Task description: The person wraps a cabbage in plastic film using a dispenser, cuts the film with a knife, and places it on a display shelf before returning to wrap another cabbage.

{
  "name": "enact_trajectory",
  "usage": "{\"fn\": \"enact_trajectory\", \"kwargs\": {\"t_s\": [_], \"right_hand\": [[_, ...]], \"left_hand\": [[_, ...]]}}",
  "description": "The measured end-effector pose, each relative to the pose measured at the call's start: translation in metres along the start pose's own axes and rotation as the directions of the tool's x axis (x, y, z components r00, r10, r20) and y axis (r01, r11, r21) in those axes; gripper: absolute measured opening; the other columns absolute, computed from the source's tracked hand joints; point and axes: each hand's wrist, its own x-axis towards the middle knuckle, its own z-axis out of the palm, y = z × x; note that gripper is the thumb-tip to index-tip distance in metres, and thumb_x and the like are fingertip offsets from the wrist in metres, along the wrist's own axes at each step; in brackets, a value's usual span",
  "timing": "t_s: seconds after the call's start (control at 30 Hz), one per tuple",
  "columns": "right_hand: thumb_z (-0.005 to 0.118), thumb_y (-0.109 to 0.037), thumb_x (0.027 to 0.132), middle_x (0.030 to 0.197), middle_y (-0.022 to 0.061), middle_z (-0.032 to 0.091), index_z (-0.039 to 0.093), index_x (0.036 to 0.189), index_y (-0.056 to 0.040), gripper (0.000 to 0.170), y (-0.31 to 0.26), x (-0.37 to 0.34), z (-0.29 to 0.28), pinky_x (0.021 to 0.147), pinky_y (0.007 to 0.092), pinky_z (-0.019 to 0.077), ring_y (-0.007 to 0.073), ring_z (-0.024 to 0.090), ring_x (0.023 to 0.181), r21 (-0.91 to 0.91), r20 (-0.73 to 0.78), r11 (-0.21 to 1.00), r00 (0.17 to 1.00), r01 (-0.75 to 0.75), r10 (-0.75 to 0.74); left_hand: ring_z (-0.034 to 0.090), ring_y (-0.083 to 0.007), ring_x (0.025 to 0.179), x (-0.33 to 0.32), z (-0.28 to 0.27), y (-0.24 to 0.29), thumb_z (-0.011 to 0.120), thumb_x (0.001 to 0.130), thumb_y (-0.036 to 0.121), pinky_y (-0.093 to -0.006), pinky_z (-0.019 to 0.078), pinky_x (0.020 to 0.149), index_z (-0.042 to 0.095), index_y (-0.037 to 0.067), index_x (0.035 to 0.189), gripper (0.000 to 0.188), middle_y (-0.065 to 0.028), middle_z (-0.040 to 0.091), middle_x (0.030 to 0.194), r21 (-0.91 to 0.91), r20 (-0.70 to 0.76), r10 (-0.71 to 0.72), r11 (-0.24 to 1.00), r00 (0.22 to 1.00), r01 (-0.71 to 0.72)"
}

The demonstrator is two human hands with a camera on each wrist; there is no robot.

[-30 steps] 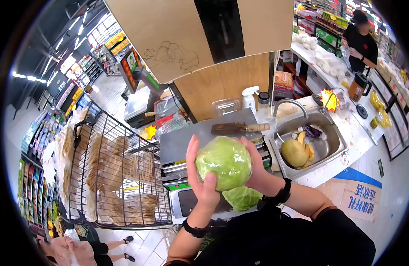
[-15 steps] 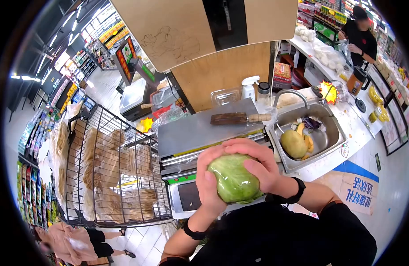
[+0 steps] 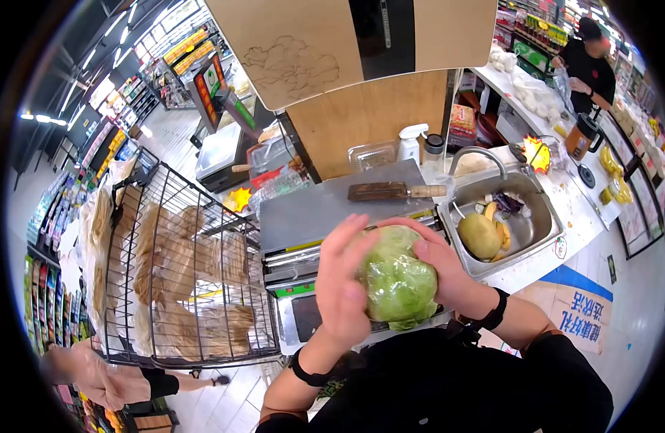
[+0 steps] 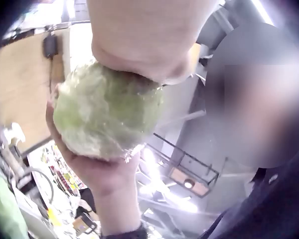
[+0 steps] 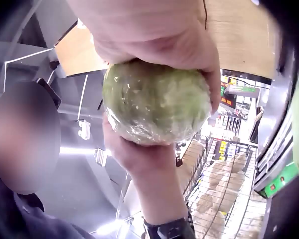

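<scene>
A green cabbage in shiny clear film [image 3: 401,278] is held up in front of the body, above the wrapping machine. The right hand [image 3: 448,270] grips its right side, fingers curved over the top and thumb on the front. The left hand [image 3: 343,285], blurred, lies along its left side with fingers fairly straight. In the left wrist view the cabbage [image 4: 107,112] sits between both hands, the right hand [image 4: 107,174] cupping it from below. In the right wrist view the film on the cabbage [image 5: 157,102] looks wrinkled, with the left hand [image 5: 144,162] beneath it.
A cleaver [image 3: 379,191] lies on the machine's grey top [image 3: 303,216]. Right of it, a sink [image 3: 538,234] holds a yellowish melon [image 3: 479,236] and peelings. A wire rack [image 3: 155,274] with bags stands left. Spray bottle [image 3: 412,144] behind; one person [image 3: 592,72] at the back right, another [image 3: 112,379] lower left.
The cabbage has turned and shifted right since half a second ago. The left hand has loosened from around it and its fingers have straightened. The person at lower left has moved left.
</scene>
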Motion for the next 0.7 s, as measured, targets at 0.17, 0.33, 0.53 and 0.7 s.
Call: {"fn": "enact_trajectory", "kwargs": {"t_s": [0.17,0.33,0.53,0.7], "right_hand": [[0.051,-0.020,0.099,0.128,0.0113,0.062,0.053,0.137,-0.0004,0.042,0.008,-0.002,-0.006,0.101,0.0326,0.0493,0.0185,0.060,0.117,0.017,-0.053,1.000,0.998,-0.018,0.019],[0.051,-0.021,0.099,0.125,0.0112,0.063,0.054,0.134,-0.0008,0.041,-0.008,-0.009,0.005,0.101,0.0325,0.0476,0.0186,0.060,0.114,-0.170,-0.016,0.985,1.000,-0.024,0.022],[0.056,-0.025,0.098,0.130,0.0123,0.059,0.054,0.136,0.0003,0.045,-0.019,-0.013,0.014,0.105,0.0332,0.0444,0.0193,0.058,0.118,-0.241,0.002,0.971,1.000,0.000,0.001],[0.068,-0.043,0.090,0.141,0.0212,0.051,0.054,0.138,0.0009,0.067,-0.030,-0.028,0.030,0.108,0.0430,0.0422,0.0347,0.053,0.127,-0.533,0.289,0.673,0.858,0.512,-0.424]], "left_hand": [[0.056,-0.0413,0.125,0.005,0.007,0.014,0.069,0.080,0.048,-0.0580,0.0353,0.110,0.069,0.004,0.127,0.065,-0.0186,0.059,0.138,0.357,0.281,0.234,0.875,0.931,-0.327],[0.061,-0.0353,0.106,-0.016,0.018,0.017,0.070,0.074,0.039,-0.0539,0.0429,0.101,0.071,0.004,0.110,0.050,-0.0146,0.066,0.114,0.386,0.159,0.380,0.826,0.911,-0.412],[0.059,-0.0375,0.107,-0.016,0.007,0.012,0.067,0.077,0.036,-0.0575,0.0435,0.100,0.067,0.005,0.109,0.045,-0.0139,0.064,0.110,0.303,0.148,0.391,0.856,0.908,-0.418],[0.059,-0.0414,0.114,-0.004,-0.007,0.032,0.064,0.084,0.042,-0.0586,0.0434,0.103,0.070,0.005,0.108,0.045,-0.0193,0.063,0.120,0.006,-0.049,0.242,0.970,0.969,-0.242]]}}
